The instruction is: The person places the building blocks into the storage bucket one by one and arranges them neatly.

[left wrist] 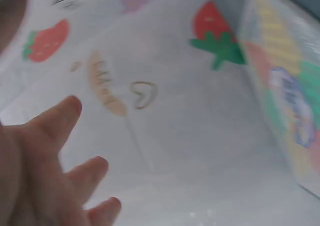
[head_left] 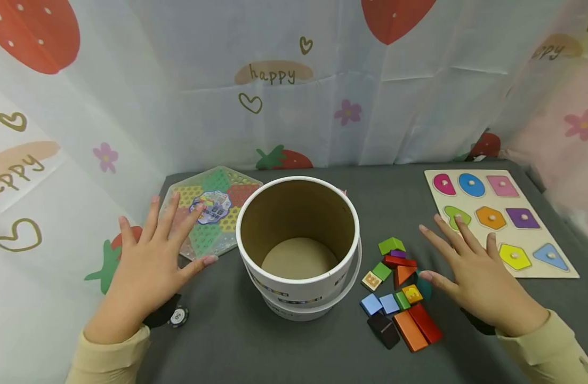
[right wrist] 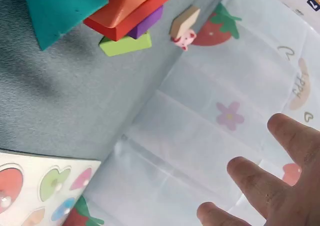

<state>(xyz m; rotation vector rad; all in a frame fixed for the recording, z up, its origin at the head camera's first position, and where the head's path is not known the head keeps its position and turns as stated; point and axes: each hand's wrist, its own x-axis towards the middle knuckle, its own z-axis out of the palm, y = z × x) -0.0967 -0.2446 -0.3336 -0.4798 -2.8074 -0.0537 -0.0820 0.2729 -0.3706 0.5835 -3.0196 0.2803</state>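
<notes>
My left hand (head_left: 152, 264) hovers at the left with fingers spread, holding nothing, its fingertips overlapping a hexagonal star-patterned game board (head_left: 209, 234) in the head view. Over on the right, my right hand (head_left: 481, 280) is likewise spread and holds nothing. It is between a heap of coloured wooden blocks and a wooden shape puzzle board (head_left: 531, 238) with knobbed pieces. The blocks include an orange block (head_left: 410, 332), a red block (head_left: 425, 323), a black block (head_left: 384, 329) and a teal block (right wrist: 65, 10). Between the hands stands a white bucket (head_left: 322, 292), upright, its inside bare.
Close to my left wrist lies a poker chip (head_left: 178, 316). Behind the bucket, the right wrist view shows a beige block (right wrist: 185, 21) and a small pink figure (right wrist: 184, 39). A printed curtain (head_left: 294, 128) closes off the back and sides of the grey table (head_left: 255, 352).
</notes>
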